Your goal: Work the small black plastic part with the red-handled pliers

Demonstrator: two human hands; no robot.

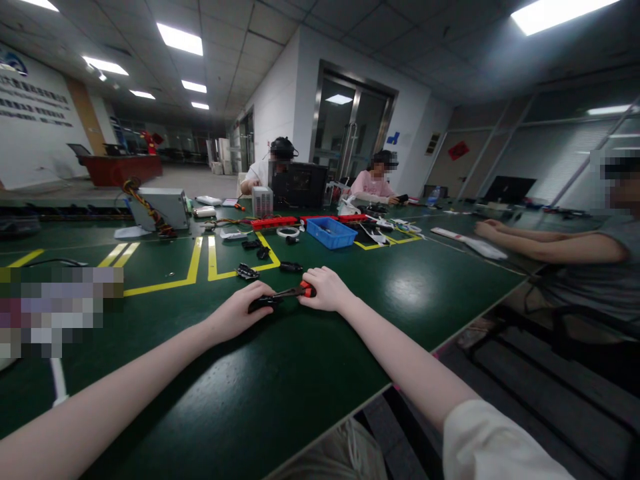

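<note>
Both my arms reach out over a dark green table (260, 393). My left hand (239, 312) is closed over a small black part (263, 303) that rests on the table. My right hand (325, 289) is closed round the red handle of a screwdriver (299, 291), whose shaft points left into the black part. Just beyond my hands lie a few small black parts (247, 271), one (291, 267) right ahead of my right hand.
Yellow tape lines (195, 263) cross the table. Farther back stand a blue tray (331, 233), a red strip (274, 222), a grey power supply with coloured wires (159, 209) and a black box (299, 185). Two people sit at the far end; another person's arms (530, 241) rest at right.
</note>
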